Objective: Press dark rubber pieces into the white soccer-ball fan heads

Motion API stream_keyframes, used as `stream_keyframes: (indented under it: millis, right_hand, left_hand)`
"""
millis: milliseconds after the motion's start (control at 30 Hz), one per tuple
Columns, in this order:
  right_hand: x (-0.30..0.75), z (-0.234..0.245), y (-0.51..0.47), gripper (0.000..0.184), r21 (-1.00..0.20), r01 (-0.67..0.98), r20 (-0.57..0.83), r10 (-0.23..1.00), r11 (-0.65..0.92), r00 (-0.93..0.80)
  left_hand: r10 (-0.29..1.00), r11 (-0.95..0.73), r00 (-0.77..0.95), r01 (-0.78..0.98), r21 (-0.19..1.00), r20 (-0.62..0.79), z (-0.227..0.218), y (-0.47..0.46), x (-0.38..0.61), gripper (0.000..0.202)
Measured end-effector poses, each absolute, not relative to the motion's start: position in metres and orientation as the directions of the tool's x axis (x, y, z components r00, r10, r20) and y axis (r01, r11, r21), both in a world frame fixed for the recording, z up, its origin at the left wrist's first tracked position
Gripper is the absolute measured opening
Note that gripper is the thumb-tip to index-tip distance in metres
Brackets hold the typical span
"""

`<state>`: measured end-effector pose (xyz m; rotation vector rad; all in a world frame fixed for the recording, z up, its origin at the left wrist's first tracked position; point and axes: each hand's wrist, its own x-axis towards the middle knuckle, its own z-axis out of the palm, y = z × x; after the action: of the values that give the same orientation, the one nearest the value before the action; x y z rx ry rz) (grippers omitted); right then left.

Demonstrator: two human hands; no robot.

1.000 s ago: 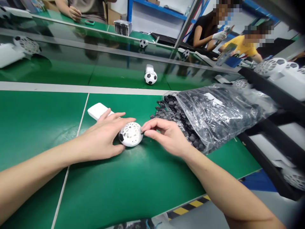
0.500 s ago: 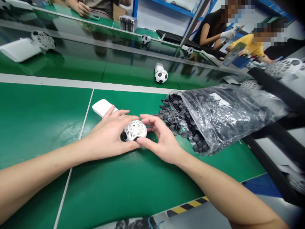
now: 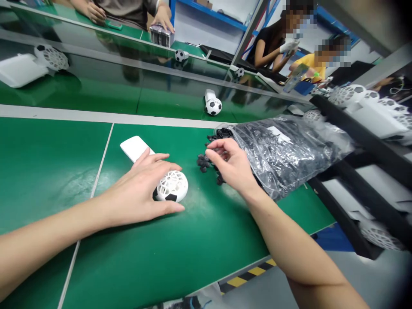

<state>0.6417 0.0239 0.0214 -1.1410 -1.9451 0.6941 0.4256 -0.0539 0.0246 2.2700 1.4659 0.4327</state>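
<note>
On the smooth green worktop [image 3: 144, 257], the left hand [image 3: 140, 186] spreads around one white latticed dome [image 3: 174, 185]; the right hand [image 3: 233, 166] curls over numerous small black pieces [image 3: 202, 163], its grip unclear.

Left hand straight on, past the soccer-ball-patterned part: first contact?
Left hand would likely meet the loose black pieces by the right hand; depth is unclear, so it might pass over.

A glossy green worktop [image 3: 193, 253], bordered by a white strip [image 3: 80, 115], filled the foreground, catching soft light. Blue shelving [image 3: 222, 14] stood behind, beside a slanting grey post [image 3: 250, 33]. A black rack [image 3: 337, 223] rose rightward; below, yellow-and-black striped tape [image 3: 247, 277] edged grey floor [image 3: 257, 292].
</note>
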Motion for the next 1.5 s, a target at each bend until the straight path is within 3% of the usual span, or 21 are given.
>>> stream_keyframes:
  millis: [100, 233, 333, 633, 733, 867, 967, 1100, 1400, 1500]
  right_hand:
    - [0.654, 0.025, 0.035, 0.003, -0.562, 0.649, 0.363, 0.858, 0.512, -0.363]
    - [0.657, 0.023, 0.031, 0.002, -0.438, 0.722, 0.149, 0.835, 0.536, -0.53]
    - [0.653, 0.022, 0.025, 0.01, -0.355, 0.76, 0.072, 0.827, 0.544, -0.557]
    - [0.641, 0.013, 0.02, 0.021, -0.011, 0.729, 0.163, 0.721, 0.684, -0.674]
    - [0.641, 0.011, 0.021, 0.02, -0.099, 0.71, 0.246, 0.709, 0.697, -0.661]
    - [0.643, 0.02, 0.014, 0.013, -0.486, 0.511, 0.325, 0.69, 0.709, -0.647]
    - [0.641, 0.029, 0.005, 0.011, -0.654, 0.295, 0.352, 0.625, 0.697, -0.697]
    - [0.637, 0.031, -0.003, 0.009, -0.728, 0.17, 0.364, 0.584, 0.664, -0.725]
    - [0.636, 0.029, -0.011, 0.004, -0.756, 0.101, 0.353, 0.533, 0.647, -0.769]
    - [0.635, 0.028, -0.012, 0.003, -0.772, 0.122, 0.346, 0.573, 0.624, -0.743]
  left_hand:
    - [0.888, -0.392, 0.46, 0.771, 0.502, -0.013, 0.029, -0.056, 0.423, 0.056]
    - [0.878, -0.326, 0.467, 0.745, 0.582, -0.107, 0.033, -0.061, 0.424, 0.058]
    - [0.92, -0.259, 0.388, 0.719, 0.645, -0.063, 0.03, -0.064, 0.431, 0.056]
    - [0.875, -0.314, 0.477, 0.687, 0.656, -0.081, 0.032, -0.06, 0.429, 0.052]
    - [0.883, -0.288, 0.46, 0.689, 0.665, -0.093, 0.033, -0.06, 0.428, 0.054]
    - [0.871, -0.297, 0.479, 0.687, 0.664, -0.106, 0.033, -0.059, 0.428, 0.056]
    - [0.854, -0.347, 0.515, 0.669, 0.658, -0.074, 0.032, -0.058, 0.427, 0.055]
    - [0.859, -0.354, 0.511, 0.648, 0.675, -0.04, 0.031, -0.058, 0.427, 0.054]
    - [0.852, -0.328, 0.518, 0.638, 0.697, -0.073, 0.028, -0.058, 0.426, 0.056]
    - [0.853, -0.325, 0.515, 0.647, 0.69, -0.082, 0.028, -0.057, 0.426, 0.057]
